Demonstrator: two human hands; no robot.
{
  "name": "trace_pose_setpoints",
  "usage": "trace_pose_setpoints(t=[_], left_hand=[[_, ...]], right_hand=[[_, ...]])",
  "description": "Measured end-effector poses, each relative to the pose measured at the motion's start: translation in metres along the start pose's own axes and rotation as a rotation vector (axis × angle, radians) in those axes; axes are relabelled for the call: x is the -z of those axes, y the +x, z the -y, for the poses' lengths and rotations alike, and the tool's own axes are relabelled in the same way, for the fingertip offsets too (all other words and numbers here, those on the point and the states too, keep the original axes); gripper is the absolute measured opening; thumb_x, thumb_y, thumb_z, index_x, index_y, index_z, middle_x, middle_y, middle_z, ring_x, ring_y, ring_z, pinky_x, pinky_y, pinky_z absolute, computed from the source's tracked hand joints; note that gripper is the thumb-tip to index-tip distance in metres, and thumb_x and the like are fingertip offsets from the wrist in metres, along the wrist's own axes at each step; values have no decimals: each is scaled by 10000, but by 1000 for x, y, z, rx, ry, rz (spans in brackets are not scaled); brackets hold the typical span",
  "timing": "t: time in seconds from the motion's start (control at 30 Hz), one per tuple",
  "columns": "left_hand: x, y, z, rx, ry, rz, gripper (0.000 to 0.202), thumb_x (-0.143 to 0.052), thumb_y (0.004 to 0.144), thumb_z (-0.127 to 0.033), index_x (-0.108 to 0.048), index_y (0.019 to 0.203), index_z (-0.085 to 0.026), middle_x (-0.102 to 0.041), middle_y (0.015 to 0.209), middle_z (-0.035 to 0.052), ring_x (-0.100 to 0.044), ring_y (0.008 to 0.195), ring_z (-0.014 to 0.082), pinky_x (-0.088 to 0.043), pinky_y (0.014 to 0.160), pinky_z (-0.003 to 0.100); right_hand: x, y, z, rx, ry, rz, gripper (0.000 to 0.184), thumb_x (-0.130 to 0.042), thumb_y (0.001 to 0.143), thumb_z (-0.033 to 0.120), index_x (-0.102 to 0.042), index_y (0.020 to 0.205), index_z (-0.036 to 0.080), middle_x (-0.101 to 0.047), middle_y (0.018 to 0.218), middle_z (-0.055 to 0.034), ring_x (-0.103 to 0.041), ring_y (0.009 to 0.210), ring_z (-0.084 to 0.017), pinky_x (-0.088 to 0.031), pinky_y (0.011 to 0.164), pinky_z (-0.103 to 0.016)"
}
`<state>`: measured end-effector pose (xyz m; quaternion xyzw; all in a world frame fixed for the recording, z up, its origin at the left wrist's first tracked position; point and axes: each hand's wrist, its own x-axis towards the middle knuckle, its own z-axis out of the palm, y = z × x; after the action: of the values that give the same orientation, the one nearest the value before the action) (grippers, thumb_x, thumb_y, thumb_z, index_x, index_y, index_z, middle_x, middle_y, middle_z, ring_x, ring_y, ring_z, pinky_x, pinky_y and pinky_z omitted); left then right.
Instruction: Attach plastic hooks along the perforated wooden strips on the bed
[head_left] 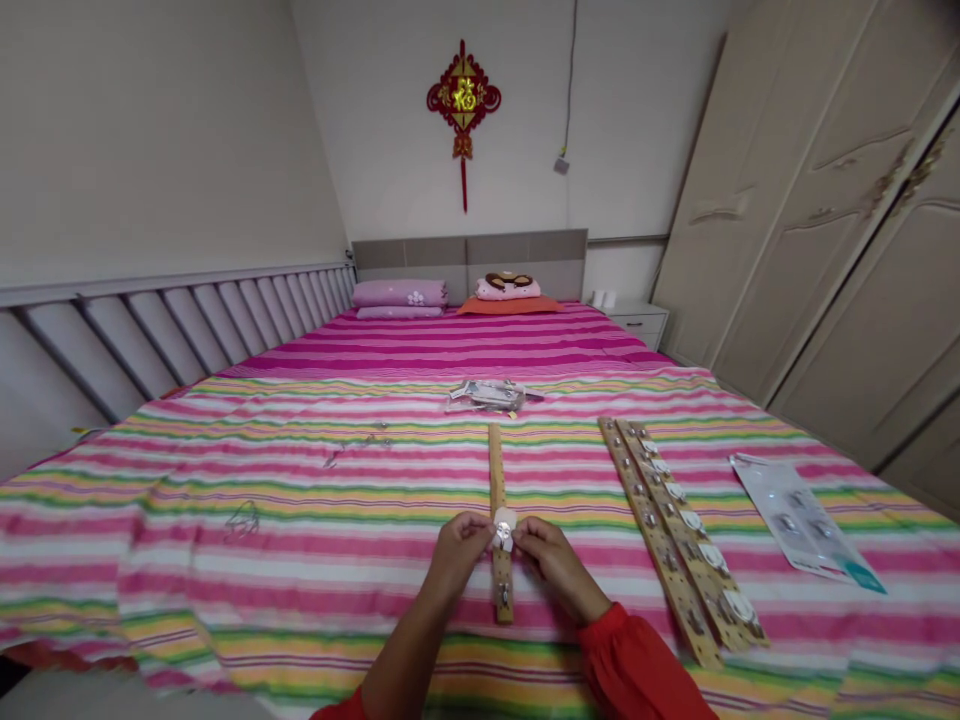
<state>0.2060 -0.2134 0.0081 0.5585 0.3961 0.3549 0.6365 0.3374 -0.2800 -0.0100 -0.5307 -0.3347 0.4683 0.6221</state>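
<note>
Hands [466, 543] [553, 556] in narrow pinches on white pad [505, 530]

From view centre: red-and-gold wall hanging [464, 95], 12 o'clock; box [562, 164], 1 o'clock, suspended on its cord [571, 80]; wardrobe [817, 200], 2 o'clock; nightstand [637, 324], between 2 and 3; slatted railing [187, 277], 9 o'clock; purple pillows [397, 294], 10 o'clock, before headboard [480, 255].

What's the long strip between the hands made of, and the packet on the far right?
The strip looks like matte wood, maybe bamboo: it's plain tan and hardly shines. The packet is probably smooth, thin plastic, because shiny silver pieces seem to show through it.
</note>
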Motion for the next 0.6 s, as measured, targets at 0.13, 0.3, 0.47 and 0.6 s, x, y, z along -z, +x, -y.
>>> trace_pose_setpoints(t=[0.13, 0.3, 0.47, 0.6], left_hand=[[0, 10, 10, -19, 28, -43, 189, -697, 536, -297, -585, 589, -155, -547, 498, -35, -499, 491, 102, -380, 520, 227], [-2, 17, 25, 65, 27, -59, 124, -652, 540, -242, -561, 544, -157, -538, 454, -32, -487, 440, 96, -386, 481, 223], [-2, 21, 32, 77, 65, -53, 67, -608, 553, -212, -561, 551, -164, -546, 467, -36, -507, 451, 102, -404, 493, 226], [-2, 22, 34, 84, 121, -59, 64, -580, 566, -215, -550, 534, -169, -537, 460, -36, -509, 456, 111, -396, 495, 230]], right_hand=[[2, 12, -11, -19, -40, -23, 229, -661, 602, 328, -517, 489, 190, -431, 352, 80, -292, 313, -50, -170, 352, -207], [6, 18, -20, -27, -85, -46, 233, -637, 620, 324, -514, 476, 188, -466, 354, 63, -343, 301, -60, -204, 347, -211], [8, 20, -28, -17, -132, -65, 208, -592, 631, 326, -487, 502, 202, -473, 371, 69, -367, 296, -66, -228, 346, -207], [8, 23, -36, -2, -196, -84, 185, -552, 634, 308, -455, 503, 220, -416, 345, 89, -351, 292, -76, -226, 345, -212]])
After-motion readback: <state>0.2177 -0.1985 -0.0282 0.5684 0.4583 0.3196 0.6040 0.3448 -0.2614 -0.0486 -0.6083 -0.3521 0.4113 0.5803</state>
